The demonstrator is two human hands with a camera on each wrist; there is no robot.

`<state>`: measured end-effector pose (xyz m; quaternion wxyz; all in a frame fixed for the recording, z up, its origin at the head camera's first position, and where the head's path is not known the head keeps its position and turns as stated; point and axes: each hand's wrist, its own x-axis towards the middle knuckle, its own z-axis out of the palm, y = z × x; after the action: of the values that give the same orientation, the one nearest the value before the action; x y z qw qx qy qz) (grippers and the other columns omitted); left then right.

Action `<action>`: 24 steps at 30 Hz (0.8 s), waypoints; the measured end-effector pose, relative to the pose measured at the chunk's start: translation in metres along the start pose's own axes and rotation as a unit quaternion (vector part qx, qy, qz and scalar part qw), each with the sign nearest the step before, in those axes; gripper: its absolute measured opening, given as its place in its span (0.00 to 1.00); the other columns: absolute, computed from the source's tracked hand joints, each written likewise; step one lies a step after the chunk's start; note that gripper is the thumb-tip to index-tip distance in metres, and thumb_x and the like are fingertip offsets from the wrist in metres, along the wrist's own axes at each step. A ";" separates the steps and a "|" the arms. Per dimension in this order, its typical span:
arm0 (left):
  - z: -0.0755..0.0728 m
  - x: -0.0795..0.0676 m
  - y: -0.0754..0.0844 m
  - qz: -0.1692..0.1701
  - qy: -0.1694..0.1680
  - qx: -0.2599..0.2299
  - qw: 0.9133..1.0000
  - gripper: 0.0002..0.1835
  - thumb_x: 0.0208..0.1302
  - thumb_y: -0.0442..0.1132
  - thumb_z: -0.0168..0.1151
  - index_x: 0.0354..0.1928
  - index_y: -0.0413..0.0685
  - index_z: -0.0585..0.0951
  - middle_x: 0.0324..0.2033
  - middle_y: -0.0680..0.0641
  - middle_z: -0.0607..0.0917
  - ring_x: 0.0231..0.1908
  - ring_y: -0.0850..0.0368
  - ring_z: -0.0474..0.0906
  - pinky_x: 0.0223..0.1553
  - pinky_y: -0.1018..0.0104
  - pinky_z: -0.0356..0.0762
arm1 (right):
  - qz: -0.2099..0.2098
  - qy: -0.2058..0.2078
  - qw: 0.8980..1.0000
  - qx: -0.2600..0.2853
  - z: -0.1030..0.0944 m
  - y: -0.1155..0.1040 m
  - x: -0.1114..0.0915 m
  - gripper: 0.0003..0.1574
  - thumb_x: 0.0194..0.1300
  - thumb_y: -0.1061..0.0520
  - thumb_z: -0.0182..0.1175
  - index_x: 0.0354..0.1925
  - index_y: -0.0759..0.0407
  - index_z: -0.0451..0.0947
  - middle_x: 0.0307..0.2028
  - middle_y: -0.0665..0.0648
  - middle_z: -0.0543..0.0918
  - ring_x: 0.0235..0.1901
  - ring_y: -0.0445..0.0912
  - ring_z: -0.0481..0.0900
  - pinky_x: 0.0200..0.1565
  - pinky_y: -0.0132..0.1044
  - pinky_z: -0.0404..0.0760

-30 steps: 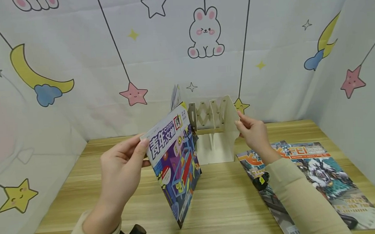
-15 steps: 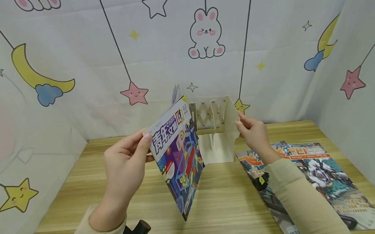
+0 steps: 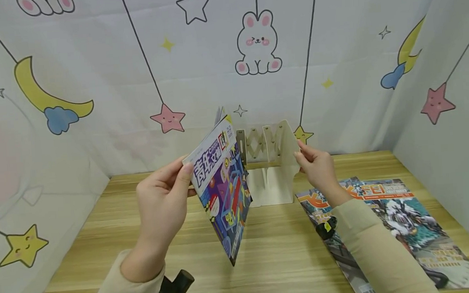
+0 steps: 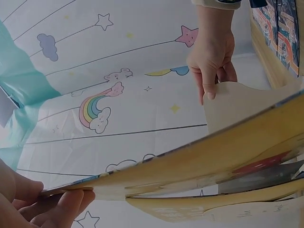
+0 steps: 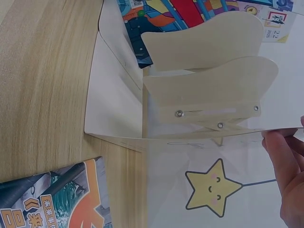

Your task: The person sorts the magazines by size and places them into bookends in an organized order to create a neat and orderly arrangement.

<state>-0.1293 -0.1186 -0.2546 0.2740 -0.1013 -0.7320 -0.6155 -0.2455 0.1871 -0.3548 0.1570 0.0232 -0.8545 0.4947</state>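
My left hand (image 3: 165, 200) pinches the upper left edge of a purple magazine (image 3: 223, 192) with white lettering across its top. The magazine is held tilted in the air, in front of the left part of a cream expandable bookend rack (image 3: 271, 187). My right hand (image 3: 318, 166) pinches the rack's right end panel between thumb and fingers. In the right wrist view, cream dividers (image 5: 209, 85) with rivets stand between that panel and the magazine. Behind the purple magazine the top of another upright magazine (image 3: 219, 116) shows; its lower part is hidden.
Two overlapping magazines (image 3: 416, 225) lie flat on the wooden table (image 3: 281, 255) at the right, partly under the right forearm. A printed white curtain (image 3: 205, 67) hangs behind the table and along its sides.
My left hand has moved a little forward, up and to the right with the purple magazine. The right hand keeps its grip on the rack panel, without visible movement.
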 end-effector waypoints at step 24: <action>0.023 0.014 -0.019 0.028 0.006 0.004 1.000 0.13 0.65 0.33 0.59 0.48 0.33 0.82 0.36 0.34 0.86 0.25 0.67 0.82 0.25 0.71 0.82 | -0.015 0.005 1.000 0.003 0.001 0.002 0.001 0.29 0.69 0.48 0.55 0.66 0.50 0.66 0.49 0.63 0.83 0.22 0.42 0.80 0.23 0.26 0.78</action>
<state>-0.1558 -0.1038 -0.2655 0.2962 -0.1171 -0.7298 -0.6049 -0.2472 0.1871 -0.3567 0.1687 0.0345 -0.8518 0.4948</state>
